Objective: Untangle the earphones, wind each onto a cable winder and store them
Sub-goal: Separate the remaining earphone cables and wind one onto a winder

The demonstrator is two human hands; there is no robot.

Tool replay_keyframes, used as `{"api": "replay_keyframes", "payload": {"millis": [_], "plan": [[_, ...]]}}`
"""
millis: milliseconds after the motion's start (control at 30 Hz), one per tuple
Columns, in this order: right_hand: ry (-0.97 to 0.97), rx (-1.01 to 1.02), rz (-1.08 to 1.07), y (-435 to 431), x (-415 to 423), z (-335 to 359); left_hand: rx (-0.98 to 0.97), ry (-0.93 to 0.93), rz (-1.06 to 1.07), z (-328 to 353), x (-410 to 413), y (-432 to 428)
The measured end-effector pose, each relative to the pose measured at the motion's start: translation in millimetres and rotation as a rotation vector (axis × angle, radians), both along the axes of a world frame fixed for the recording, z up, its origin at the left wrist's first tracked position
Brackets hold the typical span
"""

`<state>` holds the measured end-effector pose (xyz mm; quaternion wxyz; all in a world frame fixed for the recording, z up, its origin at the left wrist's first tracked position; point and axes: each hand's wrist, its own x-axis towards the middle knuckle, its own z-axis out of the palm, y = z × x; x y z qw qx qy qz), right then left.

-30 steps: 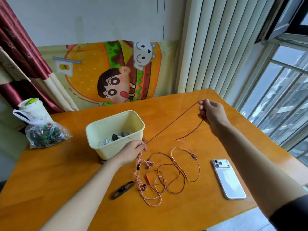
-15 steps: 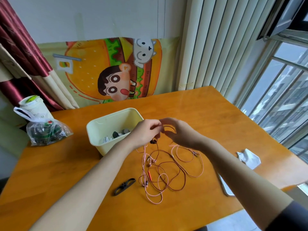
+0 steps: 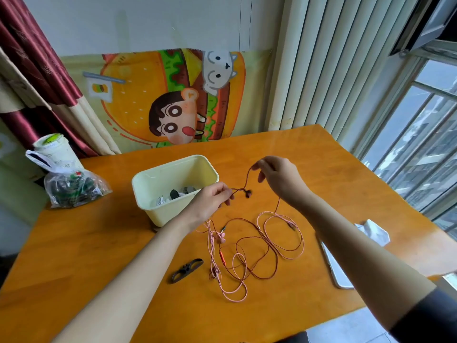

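While thin pink earphones (image 3: 221,240) lie looped on glossy wooden table (image 3: 99,243), left hand (image 3: 207,204) and right hand (image 3: 279,179) pinch dark-red earphones (image 3: 248,193) by cord.

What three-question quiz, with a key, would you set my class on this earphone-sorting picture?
1. True or false: the black winder lies on the table with no cable wound on it.
2. Pick one: the left hand and the right hand both pinch A) the dark red cable, B) a spoon, C) a pencil.
3. Fill in: the phone lies to the person's ___ of the loose tangle.

Key: 1 true; 2 A; 3 right.
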<state>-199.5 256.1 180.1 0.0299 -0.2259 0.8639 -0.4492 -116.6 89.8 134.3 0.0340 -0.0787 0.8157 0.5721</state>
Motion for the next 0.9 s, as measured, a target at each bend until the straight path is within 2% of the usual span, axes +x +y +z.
{"api": "replay_keyframes", "payload": {"millis": [200,400,500,600,700,800,900], "plan": [[-0.076,-0.069,-0.102,2.7,-5.4,-8.1,-0.008,0.049,0.001,-6.0,8.2,-5.9],[-0.096,-0.063,-0.129,-2.8,-3.9,-16.9,0.024,0.162,0.235,-6.2,12.6,-9.5],[-0.141,-0.081,-0.098,-6.7,-0.5,-17.8,0.101,0.171,0.19,1.1,14.7,-9.1],[-0.199,-0.143,-0.003,-12.6,6.3,-15.9,0.151,0.07,0.111,5.2,14.7,-5.9],[-0.229,-0.192,0.033,-16.6,9.1,-14.5,0.123,-0.026,-0.019,1.9,14.7,-0.3],[-0.275,-0.217,0.018,-15.6,8.0,-15.1,0.103,-0.007,-0.081,2.4,17.4,3.3],[-0.29,-0.138,-0.009,-10.1,6.8,-20.0,0.283,0.042,-0.024,8.5,17.1,4.8]]}}
